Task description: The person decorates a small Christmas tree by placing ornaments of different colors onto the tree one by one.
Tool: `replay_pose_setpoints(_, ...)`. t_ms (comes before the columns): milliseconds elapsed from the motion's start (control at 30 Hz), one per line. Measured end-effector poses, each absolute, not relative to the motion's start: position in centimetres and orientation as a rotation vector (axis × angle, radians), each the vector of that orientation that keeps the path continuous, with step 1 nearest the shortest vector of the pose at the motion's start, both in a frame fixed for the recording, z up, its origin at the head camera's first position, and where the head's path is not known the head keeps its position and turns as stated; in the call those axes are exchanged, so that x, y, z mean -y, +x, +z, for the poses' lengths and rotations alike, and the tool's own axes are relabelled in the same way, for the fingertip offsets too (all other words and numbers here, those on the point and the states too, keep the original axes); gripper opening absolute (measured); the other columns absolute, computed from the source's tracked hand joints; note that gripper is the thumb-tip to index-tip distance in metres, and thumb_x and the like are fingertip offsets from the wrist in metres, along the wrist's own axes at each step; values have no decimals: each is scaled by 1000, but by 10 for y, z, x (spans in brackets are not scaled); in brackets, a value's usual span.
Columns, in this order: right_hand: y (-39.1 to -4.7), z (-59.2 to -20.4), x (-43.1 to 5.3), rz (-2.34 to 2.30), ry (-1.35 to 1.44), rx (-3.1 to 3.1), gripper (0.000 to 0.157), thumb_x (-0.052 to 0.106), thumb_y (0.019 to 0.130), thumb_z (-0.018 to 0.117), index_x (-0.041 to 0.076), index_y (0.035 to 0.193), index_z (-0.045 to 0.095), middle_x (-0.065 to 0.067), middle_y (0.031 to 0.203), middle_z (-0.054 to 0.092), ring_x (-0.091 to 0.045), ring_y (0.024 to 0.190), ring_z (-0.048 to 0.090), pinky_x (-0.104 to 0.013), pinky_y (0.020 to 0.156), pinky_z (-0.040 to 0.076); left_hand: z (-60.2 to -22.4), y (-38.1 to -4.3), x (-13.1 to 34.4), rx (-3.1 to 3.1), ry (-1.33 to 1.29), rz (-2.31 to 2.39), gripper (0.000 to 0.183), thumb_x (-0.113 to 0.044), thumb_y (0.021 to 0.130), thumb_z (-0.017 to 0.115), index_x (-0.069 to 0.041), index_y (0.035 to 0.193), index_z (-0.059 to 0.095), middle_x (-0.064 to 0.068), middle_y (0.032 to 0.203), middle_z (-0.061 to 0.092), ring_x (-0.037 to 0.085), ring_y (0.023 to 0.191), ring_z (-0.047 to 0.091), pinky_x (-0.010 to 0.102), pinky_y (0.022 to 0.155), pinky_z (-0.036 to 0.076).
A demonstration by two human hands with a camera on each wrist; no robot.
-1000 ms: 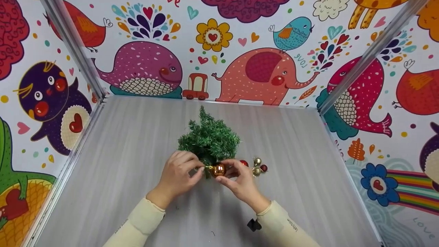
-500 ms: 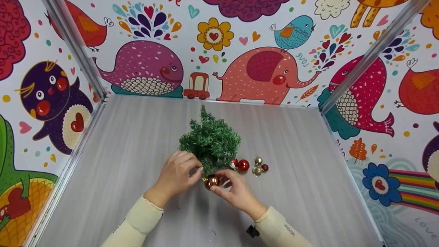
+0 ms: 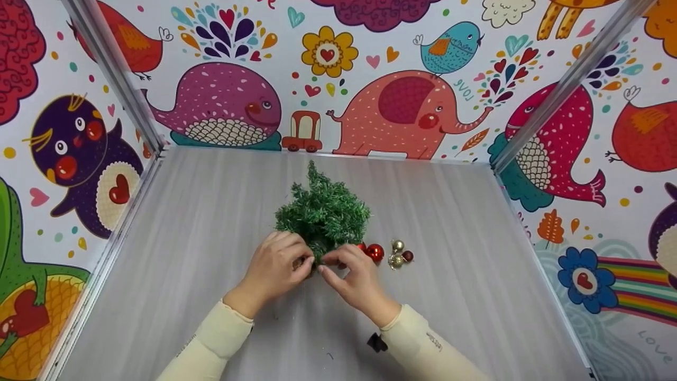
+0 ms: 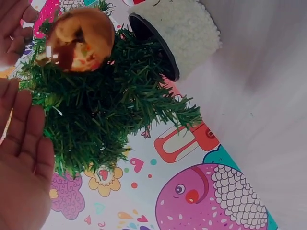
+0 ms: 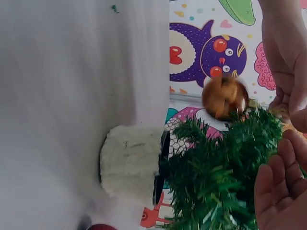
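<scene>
A small artificial Christmas tree (image 3: 328, 209) stands on the table, its fluffy white pot (image 5: 132, 160) showing in both wrist views. A shiny copper Christmas bauble (image 5: 225, 98) hangs at the lower branches. My left hand (image 3: 280, 259) pinches it near its gold cap; in the head view those fingers mostly hide the ball. Just opposite, my right hand (image 3: 351, 275) has its thumb and forefinger apart, their tips close to the left fingertips. The left wrist view shows the bauble (image 4: 82, 40) in front of the green branches, between the hands and the pot.
Right of the tree lie a glossy red bauble (image 3: 375, 252), small gold baubles (image 3: 396, 261) and a dark red one (image 3: 407, 256). A black piece (image 3: 377, 342) sits by the right cuff. Printed walls with metal posts (image 3: 576, 79) border the table (image 3: 449, 211).
The right hand first carried the copper bauble down and toward the left hand, then let go of it and moved back up. The bauble now hangs at the left fingers. The tree stays put.
</scene>
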State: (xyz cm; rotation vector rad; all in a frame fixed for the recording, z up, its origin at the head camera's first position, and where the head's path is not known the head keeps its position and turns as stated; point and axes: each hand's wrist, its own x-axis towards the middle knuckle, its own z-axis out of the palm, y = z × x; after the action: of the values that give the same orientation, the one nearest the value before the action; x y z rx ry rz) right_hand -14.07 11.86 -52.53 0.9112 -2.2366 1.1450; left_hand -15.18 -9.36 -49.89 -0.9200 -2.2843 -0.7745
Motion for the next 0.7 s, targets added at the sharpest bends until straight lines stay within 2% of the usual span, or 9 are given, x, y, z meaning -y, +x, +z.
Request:
replay_pose_setpoints(167, -143, -529, -109, 1108, 880, 2225, 9, 17, 87, 78, 18, 95, 73, 8, 87, 63, -10, 72, 56, -23, 63, 48, -500, -152, 92, 2285, -914, -802, 8, -16, 85, 75, -18, 78, 71, -5, 82, 61, 16, 77, 57, 36, 73, 48)
replay_pose_setpoints(333, -144, -533, -105, 1153, 851, 2225, 5, 16, 88, 76, 16, 93, 74, 8, 86, 64, -6, 73, 58, -20, 63, 50, -498, -153, 91, 2265, -920, -802, 7, -15, 84, 75, -16, 78, 72, -4, 82, 61, 18, 77, 58, 37, 74, 48)
replay_pose_setpoints(500, -145, -534, -103, 1275, 826, 2204, 2, 13, 91, 72, 14, 90, 73, 7, 85, 64, -6, 71, 60, -25, 61, 53, -497, -154, 93, 2259, -932, -762, 7, -16, 84, 75, -15, 77, 72, -4, 82, 61, 18, 78, 58, 37, 76, 48)
replay_pose_setpoints(700, -147, -536, -105, 1282, 803, 2203, 5, 11, 90, 70, 15, 86, 70, 7, 82, 61, -12, 67, 60, -28, 57, 53, -497, -154, 99, 2270, -930, -637, 7, -14, 76, 75, -15, 72, 70, -3, 78, 59, 20, 75, 57, 39, 76, 49)
